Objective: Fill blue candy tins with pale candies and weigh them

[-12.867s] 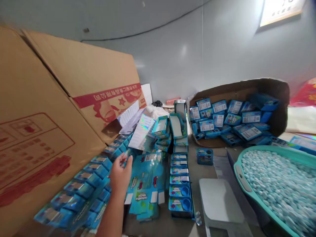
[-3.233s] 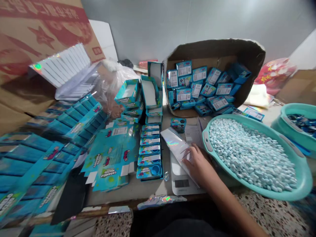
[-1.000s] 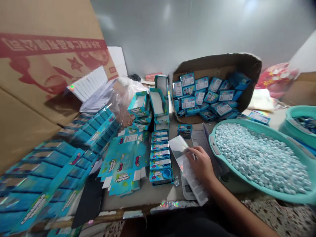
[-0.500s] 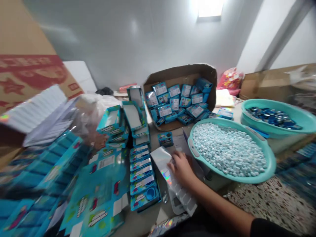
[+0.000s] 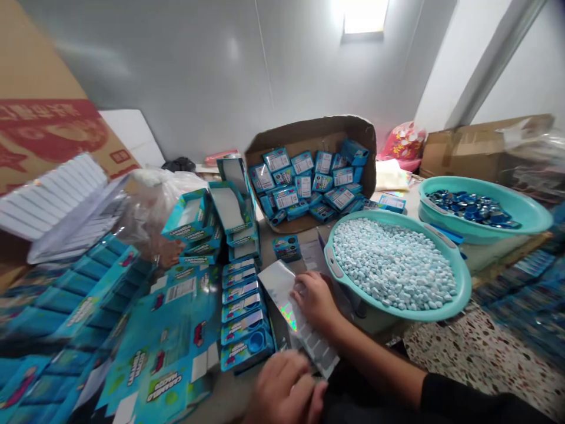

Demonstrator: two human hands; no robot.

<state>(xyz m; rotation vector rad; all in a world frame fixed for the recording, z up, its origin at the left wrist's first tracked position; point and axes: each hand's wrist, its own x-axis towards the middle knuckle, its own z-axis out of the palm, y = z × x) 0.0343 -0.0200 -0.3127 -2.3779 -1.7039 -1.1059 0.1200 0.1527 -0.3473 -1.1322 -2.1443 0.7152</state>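
Observation:
My right hand [image 5: 314,297] rests on a shiny pale sticker sheet [image 5: 314,341] with rows of rectangular labels, its fingers curled down on the sheet. My left hand [image 5: 285,386] is at the bottom centre, partly blurred, with its fingers bent together; whatever it may hold is hidden. Just left of the sheet runs a row of blue candy boxes [image 5: 245,347] with pale strips across them. A single blue box [image 5: 286,248] stands beyond the sheet's far end.
A teal tub [image 5: 464,288] of pale blue candies is at right, with another tub [image 5: 536,215] of shiny blue wrapped pieces behind it. An open carton [image 5: 311,125] holds many blue boxes. Flat printed cardboard [image 5: 176,330] and stacked open boxes [image 5: 229,206] lie left.
My left hand has come into view at the bottom, near the sheet's close end. My right hand stays on the sheet. The whole view has shifted slightly.

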